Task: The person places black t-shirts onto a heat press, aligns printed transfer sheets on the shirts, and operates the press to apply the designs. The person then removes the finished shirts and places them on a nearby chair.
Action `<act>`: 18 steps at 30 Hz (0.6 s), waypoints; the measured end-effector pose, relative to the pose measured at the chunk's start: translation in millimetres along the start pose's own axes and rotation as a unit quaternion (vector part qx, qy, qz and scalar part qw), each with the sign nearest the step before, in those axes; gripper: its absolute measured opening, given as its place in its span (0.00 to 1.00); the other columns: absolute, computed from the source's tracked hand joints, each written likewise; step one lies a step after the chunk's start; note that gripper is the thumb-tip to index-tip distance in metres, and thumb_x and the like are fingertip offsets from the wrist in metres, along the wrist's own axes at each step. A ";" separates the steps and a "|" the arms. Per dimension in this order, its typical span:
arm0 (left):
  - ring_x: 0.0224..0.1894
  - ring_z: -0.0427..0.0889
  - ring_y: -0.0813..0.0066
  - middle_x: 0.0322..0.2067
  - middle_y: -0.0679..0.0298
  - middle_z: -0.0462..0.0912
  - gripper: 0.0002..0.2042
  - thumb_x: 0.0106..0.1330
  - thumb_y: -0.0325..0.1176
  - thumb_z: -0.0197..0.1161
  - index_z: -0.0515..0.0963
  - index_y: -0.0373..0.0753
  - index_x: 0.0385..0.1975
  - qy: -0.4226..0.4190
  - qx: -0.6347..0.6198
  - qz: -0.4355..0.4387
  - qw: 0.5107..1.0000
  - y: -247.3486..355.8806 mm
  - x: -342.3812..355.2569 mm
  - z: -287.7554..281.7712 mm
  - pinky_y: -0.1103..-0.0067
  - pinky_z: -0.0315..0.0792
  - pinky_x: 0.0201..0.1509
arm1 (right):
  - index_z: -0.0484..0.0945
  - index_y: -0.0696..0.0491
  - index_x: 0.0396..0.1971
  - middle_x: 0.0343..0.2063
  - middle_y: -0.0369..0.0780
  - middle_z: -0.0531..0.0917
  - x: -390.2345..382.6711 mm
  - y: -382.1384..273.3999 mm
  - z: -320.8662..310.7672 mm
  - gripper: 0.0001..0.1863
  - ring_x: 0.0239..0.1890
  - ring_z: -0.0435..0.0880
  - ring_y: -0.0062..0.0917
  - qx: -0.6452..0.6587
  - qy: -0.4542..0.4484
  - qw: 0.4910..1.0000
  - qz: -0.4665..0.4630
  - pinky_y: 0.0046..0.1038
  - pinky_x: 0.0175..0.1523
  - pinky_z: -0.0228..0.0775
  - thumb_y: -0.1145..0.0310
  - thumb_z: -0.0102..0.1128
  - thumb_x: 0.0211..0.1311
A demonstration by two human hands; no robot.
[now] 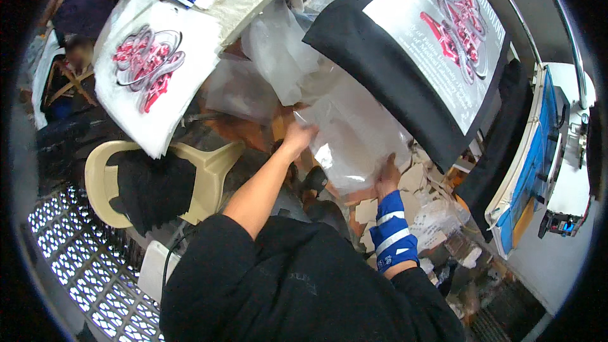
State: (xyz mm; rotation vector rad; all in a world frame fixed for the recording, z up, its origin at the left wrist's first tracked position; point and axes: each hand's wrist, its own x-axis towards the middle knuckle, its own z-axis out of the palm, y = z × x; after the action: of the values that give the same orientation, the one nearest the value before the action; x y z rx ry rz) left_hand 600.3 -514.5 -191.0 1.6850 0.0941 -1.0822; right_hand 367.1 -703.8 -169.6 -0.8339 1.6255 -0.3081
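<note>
Fingers of the left hand (297, 137) pinch the upper-left edge of a clear plastic bag (354, 136), held mid-air at centre frame. At four o'clock from it, the right hand (387, 177), blue wrist wrap (392, 231) below, clamps the bag's lower edge. A black printed shirt (405, 44) lies at one o'clock; a white printed bag (155, 66) at ten.
</note>
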 end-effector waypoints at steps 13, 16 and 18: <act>0.39 0.84 0.61 0.42 0.56 0.81 0.11 0.78 0.27 0.50 0.73 0.37 0.55 0.346 -0.457 -0.142 0.807 -189.3 -58.9 -184.4 0.66 0.86 0.39 | 0.77 0.59 0.56 0.39 0.42 0.84 -25.0 45.7 -100.0 0.21 0.34 0.86 0.28 -0.411 -0.307 0.856 -0.060 0.29 0.39 0.78 0.59 0.62 0.73; 0.41 0.84 0.61 0.45 0.55 0.82 0.13 0.78 0.30 0.53 0.72 0.37 0.58 0.271 -0.412 -0.114 0.862 -161.6 -18.2 -174.1 0.64 0.86 0.40 | 0.79 0.59 0.55 0.39 0.42 0.86 -16.4 32.1 -91.3 0.21 0.33 0.86 0.25 -0.406 -0.270 0.871 -0.065 0.28 0.35 0.77 0.60 0.64 0.71; 0.44 0.86 0.58 0.49 0.54 0.83 0.14 0.77 0.33 0.55 0.73 0.36 0.59 0.302 -0.364 -0.080 0.878 -110.1 4.7 -161.2 0.64 0.85 0.42 | 0.79 0.59 0.54 0.38 0.41 0.86 -5.9 43.8 -106.3 0.19 0.33 0.86 0.25 -0.410 -0.242 0.878 -0.049 0.28 0.34 0.76 0.61 0.63 0.71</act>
State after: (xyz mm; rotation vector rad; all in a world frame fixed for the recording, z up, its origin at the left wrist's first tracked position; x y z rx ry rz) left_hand 640.0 -341.9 -273.2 1.2563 0.9406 -0.4798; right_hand 252.3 -695.1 -166.5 -1.4923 1.2052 0.5433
